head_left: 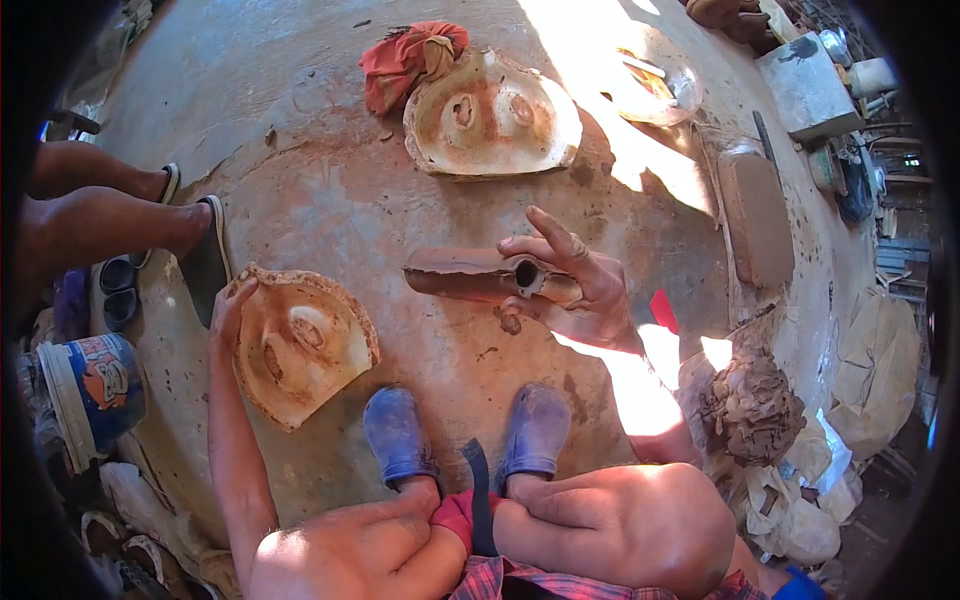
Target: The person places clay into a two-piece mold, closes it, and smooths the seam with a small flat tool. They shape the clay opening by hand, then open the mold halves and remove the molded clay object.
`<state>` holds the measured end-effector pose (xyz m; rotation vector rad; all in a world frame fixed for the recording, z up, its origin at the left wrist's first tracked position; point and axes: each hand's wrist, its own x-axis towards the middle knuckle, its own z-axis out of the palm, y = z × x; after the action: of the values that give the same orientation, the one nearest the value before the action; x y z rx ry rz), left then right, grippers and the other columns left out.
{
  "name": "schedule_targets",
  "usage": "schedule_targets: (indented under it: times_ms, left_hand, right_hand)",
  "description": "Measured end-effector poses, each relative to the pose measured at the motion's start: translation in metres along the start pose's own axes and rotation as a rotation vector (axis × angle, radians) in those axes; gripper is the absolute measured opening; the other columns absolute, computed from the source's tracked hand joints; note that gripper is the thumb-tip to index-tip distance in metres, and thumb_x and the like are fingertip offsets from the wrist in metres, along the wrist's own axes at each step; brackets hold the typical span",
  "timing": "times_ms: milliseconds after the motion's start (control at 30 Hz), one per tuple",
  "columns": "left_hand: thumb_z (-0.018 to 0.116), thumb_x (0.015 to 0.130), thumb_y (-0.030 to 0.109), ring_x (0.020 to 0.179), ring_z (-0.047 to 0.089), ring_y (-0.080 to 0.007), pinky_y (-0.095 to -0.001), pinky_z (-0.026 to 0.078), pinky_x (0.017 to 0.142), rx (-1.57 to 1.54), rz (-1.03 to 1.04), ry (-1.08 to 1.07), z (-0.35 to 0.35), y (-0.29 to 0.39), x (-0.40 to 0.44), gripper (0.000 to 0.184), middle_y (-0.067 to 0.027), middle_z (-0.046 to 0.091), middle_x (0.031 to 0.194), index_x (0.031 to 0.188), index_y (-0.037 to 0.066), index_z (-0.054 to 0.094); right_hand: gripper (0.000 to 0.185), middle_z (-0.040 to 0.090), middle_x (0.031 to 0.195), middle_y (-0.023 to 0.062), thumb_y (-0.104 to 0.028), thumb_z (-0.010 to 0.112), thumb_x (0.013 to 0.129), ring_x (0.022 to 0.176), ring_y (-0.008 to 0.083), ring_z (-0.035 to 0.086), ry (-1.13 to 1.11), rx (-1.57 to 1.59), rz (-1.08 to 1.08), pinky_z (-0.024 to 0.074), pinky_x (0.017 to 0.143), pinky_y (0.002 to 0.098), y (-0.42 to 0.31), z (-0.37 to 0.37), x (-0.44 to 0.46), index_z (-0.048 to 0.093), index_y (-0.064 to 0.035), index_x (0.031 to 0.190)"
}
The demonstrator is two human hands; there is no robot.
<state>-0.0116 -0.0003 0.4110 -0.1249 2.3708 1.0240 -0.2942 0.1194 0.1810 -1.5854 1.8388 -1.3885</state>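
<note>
My left hand (228,312) is closed on the rim of a plaster mould (325,372), a shallow shell with two oval hollows and orange-brown stains. The mould tilts beside my left foot. My right hand (592,290) grips the end of a long brown clay piece (455,275) between thumb and fingers, with some fingers raised. A dark round hole shows at the gripped end of the clay. Beyond it a second plaster mould (490,150) of similar shape lies on the floor, its hollow side up.
A red cloth bundle (405,65) touches the far mould. To the right lie a clay block (757,220) and a rough clay lump (755,405). A bucket (95,395) stands at left, below another person's legs (120,220). A round dish (655,90) sits in sunlight.
</note>
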Motion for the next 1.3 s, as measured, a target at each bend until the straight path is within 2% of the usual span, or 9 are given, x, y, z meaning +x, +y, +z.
schedule_targets:
  times_ms: [100,200,367,467,600,733,800,1000,1300]
  left_hand:
    - [0.074,0.085,0.015,0.113,0.072,-0.0386,-0.0389,0.061,0.089,-0.015,-0.012,0.021,-0.003,-0.014,-0.001,0.040,-0.0239,0.071,0.127,0.125,0.009,0.071]
    - [0.079,0.081,0.018,0.120,0.068,-0.0380,-0.0415,0.057,0.096,-0.102,-0.021,0.126,-0.007,-0.059,0.004,0.054,-0.0225,0.067,0.134,0.132,0.009,0.066]
    - [0.088,0.075,0.023,0.131,0.061,-0.0371,-0.0458,0.051,0.107,-0.239,-0.097,0.620,-0.002,-0.200,0.055,0.077,-0.0202,0.059,0.147,0.145,0.010,0.057]
    - [0.094,0.072,0.026,0.138,0.057,-0.0366,-0.0483,0.047,0.114,-0.123,-0.031,0.857,0.013,-0.260,0.104,0.092,-0.0188,0.054,0.154,0.152,0.010,0.051]
    - [0.101,0.067,0.030,0.147,0.051,-0.0359,-0.0518,0.041,0.123,0.003,0.194,0.816,0.016,-0.231,0.154,0.113,-0.0170,0.048,0.164,0.162,0.010,0.044]
    - [0.097,0.071,0.025,0.146,0.053,-0.0369,-0.0454,0.048,0.117,-0.011,0.276,0.664,0.012,-0.185,0.190,0.101,-0.0176,0.049,0.163,0.158,0.011,0.050]
    - [0.099,0.067,0.026,0.141,0.058,-0.0364,-0.0466,0.050,0.115,-0.067,0.235,0.557,0.017,-0.188,0.206,0.101,-0.0171,0.058,0.155,0.157,0.012,0.053]
    - [0.092,0.078,0.023,0.128,0.067,-0.0395,-0.0458,0.057,0.105,-0.013,0.309,0.604,0.027,-0.194,0.218,0.076,-0.0202,0.067,0.143,0.147,0.011,0.063]
    - [0.094,0.076,0.022,0.124,0.070,-0.0365,-0.0443,0.059,0.101,-0.070,0.224,0.661,0.034,-0.195,0.214,0.078,-0.0184,0.068,0.141,0.147,0.011,0.063]
  right_hand:
    - [0.099,0.078,0.125,0.0085,-0.008,0.090,0.079,0.106,0.0279,0.070,0.012,0.003,-0.001,0.0584,0.097,0.0411,0.004,0.001,0.000,0.041,-0.0106,0.165]
    - [0.099,0.078,0.123,0.0078,-0.010,0.091,0.079,0.104,0.0284,0.071,0.029,0.012,0.002,0.0584,0.095,0.0407,0.002,0.002,0.000,0.041,-0.0119,0.165]
    - [0.104,0.078,0.124,0.0078,-0.015,0.094,0.075,0.105,0.0295,0.073,0.078,0.008,-0.045,0.0567,0.098,0.0402,-0.001,0.002,0.003,0.041,-0.0123,0.165]
    - [0.109,0.074,0.133,0.0103,-0.019,0.096,0.073,0.115,0.0315,0.072,0.031,0.010,0.026,0.0559,0.102,0.0420,0.003,0.000,-0.006,0.040,-0.0123,0.165]
    - [0.106,0.067,0.144,0.0148,-0.023,0.097,0.072,0.130,0.0355,0.065,0.088,-0.069,0.112,0.0536,0.109,0.0457,0.001,-0.030,-0.019,0.043,-0.0107,0.163]
    - [0.095,0.066,0.145,0.0169,-0.023,0.095,0.075,0.133,0.0374,0.063,0.003,-0.194,0.131,0.0531,0.111,0.0460,0.029,-0.038,-0.044,0.051,-0.0102,0.158]
    - [0.089,0.066,0.144,0.0174,-0.023,0.094,0.076,0.131,0.0373,0.065,-0.018,-0.185,0.188,0.0540,0.110,0.0452,0.035,-0.033,-0.052,0.054,-0.0096,0.155]
    - [0.071,0.068,0.140,0.0197,-0.017,0.091,0.080,0.125,0.0372,0.068,-0.011,-0.133,0.237,0.0564,0.107,0.0434,0.041,-0.030,-0.060,0.064,-0.0063,0.145]
    - [0.072,0.069,0.136,0.0224,-0.011,0.094,0.074,0.126,0.0367,0.068,0.056,-0.143,0.166,0.0575,0.107,0.0419,0.045,-0.026,-0.060,0.066,-0.0018,0.139]
